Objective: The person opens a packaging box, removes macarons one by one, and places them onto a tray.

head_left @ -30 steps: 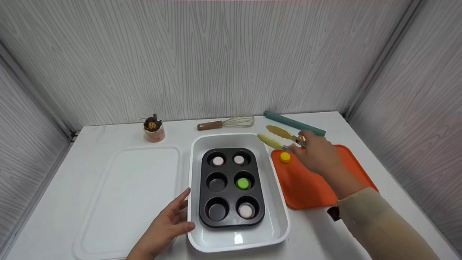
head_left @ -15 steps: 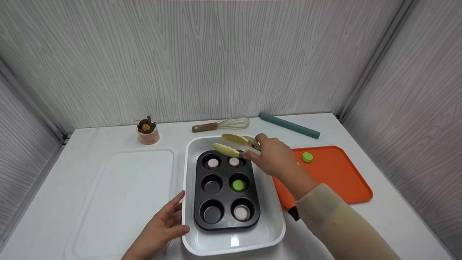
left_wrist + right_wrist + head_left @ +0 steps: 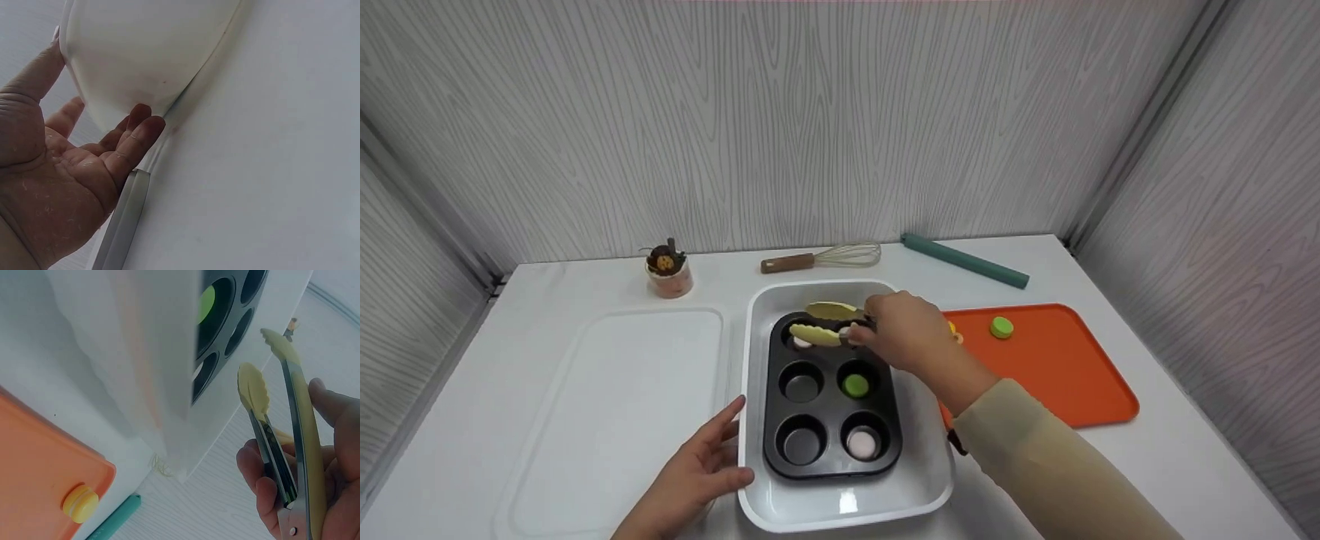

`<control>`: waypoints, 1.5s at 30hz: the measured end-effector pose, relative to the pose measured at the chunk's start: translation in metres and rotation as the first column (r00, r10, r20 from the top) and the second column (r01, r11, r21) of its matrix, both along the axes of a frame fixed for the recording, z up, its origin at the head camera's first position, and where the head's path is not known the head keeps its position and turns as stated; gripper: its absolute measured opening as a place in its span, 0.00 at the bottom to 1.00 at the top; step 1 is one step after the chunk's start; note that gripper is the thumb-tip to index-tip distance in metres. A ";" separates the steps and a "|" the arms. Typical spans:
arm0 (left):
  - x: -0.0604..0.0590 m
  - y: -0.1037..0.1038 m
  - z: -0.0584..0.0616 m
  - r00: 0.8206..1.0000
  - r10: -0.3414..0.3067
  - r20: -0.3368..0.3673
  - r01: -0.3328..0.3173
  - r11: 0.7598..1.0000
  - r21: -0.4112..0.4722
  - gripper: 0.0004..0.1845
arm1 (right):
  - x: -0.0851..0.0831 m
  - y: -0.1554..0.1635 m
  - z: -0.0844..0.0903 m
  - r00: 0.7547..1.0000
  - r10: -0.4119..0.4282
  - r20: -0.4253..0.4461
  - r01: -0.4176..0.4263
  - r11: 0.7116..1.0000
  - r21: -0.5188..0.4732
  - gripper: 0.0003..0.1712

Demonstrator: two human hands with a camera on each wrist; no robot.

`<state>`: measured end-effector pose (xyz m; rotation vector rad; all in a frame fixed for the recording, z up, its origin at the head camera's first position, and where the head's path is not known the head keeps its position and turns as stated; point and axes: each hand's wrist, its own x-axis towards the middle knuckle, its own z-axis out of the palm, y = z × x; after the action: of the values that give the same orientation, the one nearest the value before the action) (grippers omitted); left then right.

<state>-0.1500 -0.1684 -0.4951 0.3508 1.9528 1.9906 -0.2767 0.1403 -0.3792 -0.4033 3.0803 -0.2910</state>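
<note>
The tongs [image 3: 302, 416] are grasped in the right hand [image 3: 911, 334] and held above the far cups of the pan [image 3: 830, 405], which is set inside the tub [image 3: 921, 427]. Their arms are spread, and nothing is seen between the tips. The left hand [image 3: 694, 472] is laid loosely against the tub's rim and outer wall; no clenching is noted.

The tongs are judged light and springy, best held about mid-arm. The tips are scalloped and appear rubbery, so slipping should be limited. The pan is judged rigid and best lifted by its flat rim. The tub is assessed as light, smooth plastic and liable to slide unless steadied at the rim.

A green macaron [image 3: 856, 385] and a pale macaron [image 3: 861, 445] are found in pan cups; they are round, smooth and probably light, to be pinched by the sides. A yellow macaron [image 3: 81, 503], its filling visible as a paler band, is found on the orange tray [image 3: 1050, 375], which is low-rimmed with rounded corners.
</note>
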 end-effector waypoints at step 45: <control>0.001 0.000 0.000 1.000 -0.013 -0.006 0.013 0.999 0.030 0.52 | -0.016 -0.053 0.004 0.998 0.059 -0.010 -0.052 0.937 0.344 0.20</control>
<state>-0.1491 -0.1686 -0.4953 0.3769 1.9208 2.0150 -0.2930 0.0869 -0.3755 -0.4769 3.0420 0.2537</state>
